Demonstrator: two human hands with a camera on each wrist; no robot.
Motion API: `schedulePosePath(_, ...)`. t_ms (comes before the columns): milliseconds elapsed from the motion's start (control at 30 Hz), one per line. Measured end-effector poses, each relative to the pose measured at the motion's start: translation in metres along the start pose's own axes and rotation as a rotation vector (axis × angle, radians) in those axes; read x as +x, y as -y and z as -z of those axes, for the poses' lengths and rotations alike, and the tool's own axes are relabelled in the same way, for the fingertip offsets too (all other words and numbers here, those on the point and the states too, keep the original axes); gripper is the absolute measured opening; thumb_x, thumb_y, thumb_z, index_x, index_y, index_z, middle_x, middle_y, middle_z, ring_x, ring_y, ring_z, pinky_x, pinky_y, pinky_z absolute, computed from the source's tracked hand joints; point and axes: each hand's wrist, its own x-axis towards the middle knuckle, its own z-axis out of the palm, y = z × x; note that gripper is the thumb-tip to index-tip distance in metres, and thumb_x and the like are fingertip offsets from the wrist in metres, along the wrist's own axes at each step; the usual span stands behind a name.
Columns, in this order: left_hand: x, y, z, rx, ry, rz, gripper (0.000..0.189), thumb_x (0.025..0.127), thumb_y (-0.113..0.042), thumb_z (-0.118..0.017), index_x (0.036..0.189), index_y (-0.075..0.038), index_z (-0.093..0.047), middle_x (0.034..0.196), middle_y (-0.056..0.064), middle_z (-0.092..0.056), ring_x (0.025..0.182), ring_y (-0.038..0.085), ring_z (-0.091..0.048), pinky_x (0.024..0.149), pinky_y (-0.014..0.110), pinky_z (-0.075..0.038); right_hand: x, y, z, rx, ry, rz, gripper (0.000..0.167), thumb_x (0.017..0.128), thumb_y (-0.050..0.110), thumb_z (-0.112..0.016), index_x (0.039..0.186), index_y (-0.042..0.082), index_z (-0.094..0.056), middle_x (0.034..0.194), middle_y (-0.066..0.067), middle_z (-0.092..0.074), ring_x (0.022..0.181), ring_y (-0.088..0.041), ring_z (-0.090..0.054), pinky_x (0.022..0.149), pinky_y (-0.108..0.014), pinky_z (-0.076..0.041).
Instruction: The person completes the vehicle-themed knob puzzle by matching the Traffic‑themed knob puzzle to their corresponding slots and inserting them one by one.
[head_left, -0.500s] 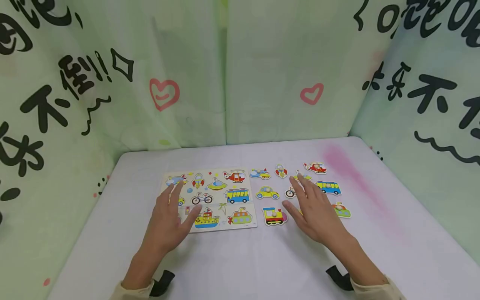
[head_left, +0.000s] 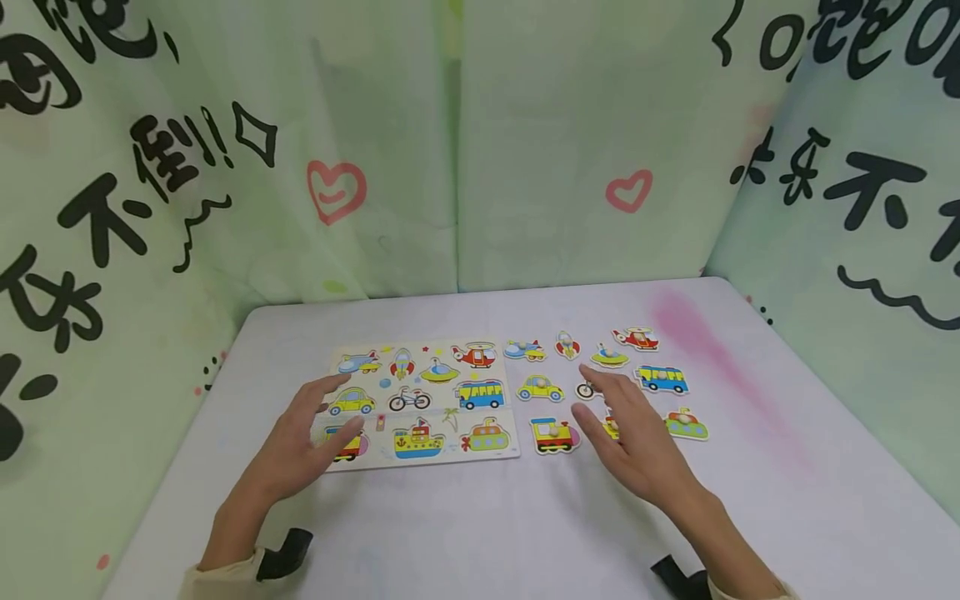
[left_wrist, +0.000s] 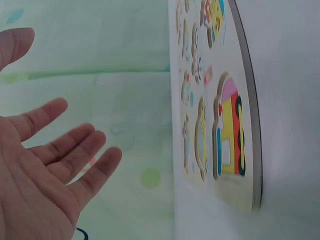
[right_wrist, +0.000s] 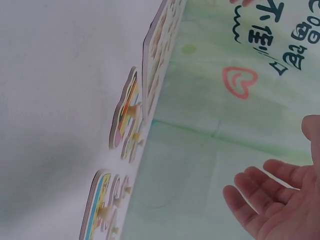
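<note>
A wooden puzzle board with recessed vehicle pictures lies left of the table's middle. Over its left edge hovers my left hand, fingers spread and holding nothing; the left wrist view shows its bare palm beside the train recess. My right hand hangs above the loose pieces, also holding nothing, and partly hides the bicycle piece and another piece below it. Around it lie the train piece, car piece, bus piece and submarine piece. Small knobs stand up from the pieces in the right wrist view.
Farther back lie the airplane piece, rocket piece, flying saucer piece and helicopter piece. A white cloth covers the table. Green printed curtains stand behind and at both sides.
My left hand has moved left, uncovering the car and part of the train picture on the board. The right hand sits slightly lower, with the flying saucer piece now fully visible. The view has shifted slightly.
</note>
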Motion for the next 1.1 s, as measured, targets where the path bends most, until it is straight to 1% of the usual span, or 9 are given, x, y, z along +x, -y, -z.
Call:
schedulePosePath(67, 0.0, 0.006, 0.004, -0.005, 0.01, 0.0, 0.065, 0.097, -0.03, -0.07, 0.152, -0.009, -0.04, 0.155, 0.02, -0.039, 0.131, 0.049, -0.051, 0.101, 0.066, -0.048, -0.001, 0.002, 0.0, 0.027, -0.024, 0.013, 0.051, 0.104, 0.03, -0.06, 0.15, 0.014, -0.049, 0.142, -0.006, -0.055, 0.119, -0.023, -0.06, 0.097, -0.046, -0.054)
schedulePosePath(167, 0.001, 0.015, 0.011, -0.012, 0.034, 0.009, 0.064, 0.097, -0.028, -0.07, 0.151, -0.009, -0.042, 0.154, 0.021, -0.04, 0.13, 0.051, -0.051, 0.1, 0.066, -0.048, -0.002, 0.005, 0.001, 0.065, -0.056, 0.03, 0.048, 0.103, 0.024, -0.063, 0.148, 0.015, -0.051, 0.141, -0.004, -0.054, 0.114, -0.019, -0.061, 0.093, -0.033, -0.054)
schedulePosePath(300, 0.004, 0.028, 0.018, -0.032, 0.09, 0.031, 0.063, 0.099, -0.031, -0.069, 0.151, -0.01, -0.042, 0.154, 0.022, -0.041, 0.132, 0.05, -0.049, 0.101, 0.066, -0.048, -0.004, 0.01, 0.002, 0.106, -0.078, 0.043, 0.047, 0.102, 0.018, -0.064, 0.147, 0.014, -0.052, 0.141, -0.004, -0.053, 0.113, -0.018, -0.06, 0.092, -0.023, -0.052)
schedulePosePath(433, 0.007, 0.042, 0.024, -0.056, 0.135, 0.022, 0.06, 0.099, -0.027, -0.068, 0.149, -0.005, -0.044, 0.151, 0.023, -0.045, 0.135, 0.046, -0.047, 0.105, 0.063, -0.046, -0.006, 0.016, 0.005, 0.123, -0.089, 0.059, 0.047, 0.1, 0.014, -0.065, 0.146, 0.013, -0.053, 0.139, -0.002, -0.054, 0.11, -0.015, -0.06, 0.09, -0.018, -0.051)
schedulePosePath(533, 0.01, 0.051, 0.027, -0.059, 0.151, 0.032, 0.057, 0.1, -0.023, -0.066, 0.148, -0.001, -0.045, 0.15, 0.024, -0.046, 0.136, 0.046, -0.045, 0.107, 0.063, -0.044, -0.006, 0.019, 0.006, 0.142, -0.1, 0.075, 0.047, 0.099, 0.011, -0.066, 0.145, 0.014, -0.054, 0.137, -0.001, -0.055, 0.108, -0.012, -0.06, 0.089, -0.018, -0.052)
schedulePosePath(667, 0.014, 0.061, 0.029, -0.061, 0.174, 0.071, 0.057, 0.102, -0.027, -0.063, 0.149, -0.001, -0.044, 0.151, 0.026, -0.045, 0.137, 0.047, -0.043, 0.108, 0.064, -0.042, -0.008, 0.023, 0.007, 0.163, -0.107, 0.076, 0.049, 0.098, 0.008, -0.066, 0.145, 0.014, -0.055, 0.137, -0.001, -0.055, 0.106, -0.013, -0.061, 0.088, -0.017, -0.052)
schedulePosePath(800, 0.017, 0.071, 0.029, -0.084, 0.197, 0.095, 0.058, 0.103, -0.031, -0.062, 0.149, -0.001, -0.043, 0.151, 0.027, -0.045, 0.137, 0.05, -0.043, 0.109, 0.064, -0.041, -0.011, 0.026, 0.007, 0.155, -0.097, 0.055, 0.048, 0.099, 0.01, -0.065, 0.145, 0.016, -0.055, 0.137, 0.0, -0.055, 0.103, -0.014, -0.063, 0.083, -0.022, -0.056)
schedulePosePath(900, 0.018, 0.077, 0.029, -0.113, 0.204, 0.097, 0.057, 0.103, -0.03, -0.062, 0.148, 0.0, -0.044, 0.15, 0.028, -0.047, 0.138, 0.05, -0.044, 0.11, 0.064, -0.04, -0.013, 0.027, 0.006, 0.147, -0.087, 0.047, 0.046, 0.1, 0.012, -0.065, 0.145, 0.016, -0.055, 0.137, 0.0, -0.055, 0.102, -0.014, -0.064, 0.08, -0.027, -0.058)
schedulePosePath(1100, 0.02, 0.09, 0.028, -0.142, 0.206, 0.097, 0.052, 0.103, -0.026, -0.062, 0.144, 0.004, -0.047, 0.145, 0.029, -0.052, 0.135, 0.048, -0.048, 0.109, 0.062, -0.043, -0.015, 0.028, 0.002, 0.14, -0.083, 0.049, 0.043, 0.1, 0.011, -0.065, 0.142, 0.014, -0.057, 0.137, 0.001, -0.056, 0.106, -0.012, -0.061, 0.083, -0.028, -0.057)
